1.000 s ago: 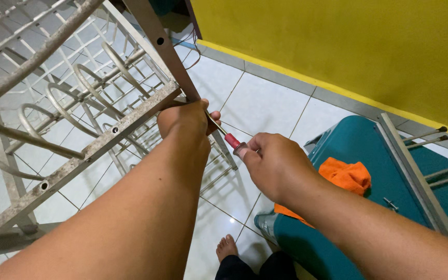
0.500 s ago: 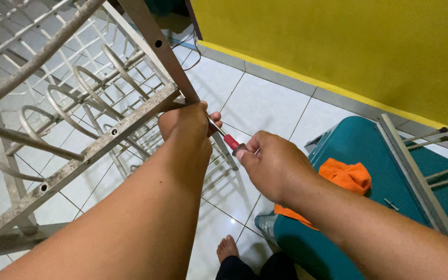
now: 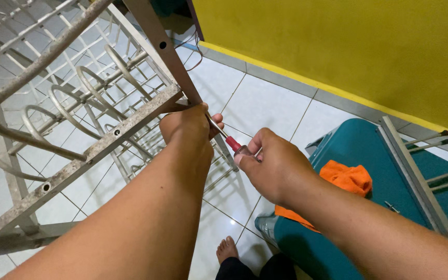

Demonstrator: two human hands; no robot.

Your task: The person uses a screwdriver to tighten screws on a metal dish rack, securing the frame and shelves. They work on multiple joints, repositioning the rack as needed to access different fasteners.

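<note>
both hands meet: left hand point(image 3: 186, 126) grips rack frame point(image 3: 105, 145), right hand point(image 3: 271, 165) pinches screwdriver point(image 3: 230, 142).

screwdriver point(image 3: 229, 140): red handle, thin metal shaft, tilted, tip up-left at rack point(image 3: 105, 145) corner joint. rack: grey-white metal frame w/ wire loops, worn paint, perforated angle bars, lying tipped over white floor tiles.

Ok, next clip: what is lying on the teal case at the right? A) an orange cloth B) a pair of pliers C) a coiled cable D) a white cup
A, an orange cloth lies crumpled on the teal case, just past the right hand that grips the red-handled screwdriver.
</note>
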